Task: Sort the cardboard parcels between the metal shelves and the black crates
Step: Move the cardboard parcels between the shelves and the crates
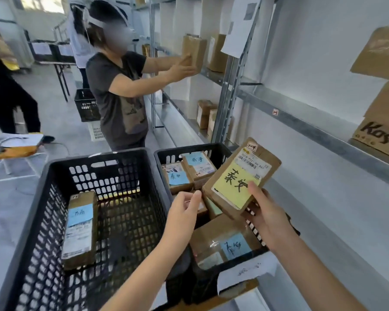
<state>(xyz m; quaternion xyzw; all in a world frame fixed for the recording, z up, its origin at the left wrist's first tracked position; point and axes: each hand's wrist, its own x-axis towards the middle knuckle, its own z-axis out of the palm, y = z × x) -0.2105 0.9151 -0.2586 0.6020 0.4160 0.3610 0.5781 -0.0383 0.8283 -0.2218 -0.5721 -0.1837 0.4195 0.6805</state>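
My right hand [265,218] holds a cardboard parcel with a yellow note [240,178], tilted above the right black crate [213,150]. That crate holds several parcels with blue notes, one near its front [225,241] and others at the back [177,176]. My left hand [184,212] hovers over the divide between the two crates, fingers loosely curled, holding nothing. The left black crate [61,167] contains one long parcel with a blue note [80,227] leaning against its left wall. The metal shelves [301,117] run along the right.
A person in a dark T-shirt [119,97] stands ahead, holding a parcel at a shelf. Boxes [382,122] sit on the shelf at right. Another black crate [85,106] stands on the floor behind. A second person and an orange-topped table [9,151] are at left.
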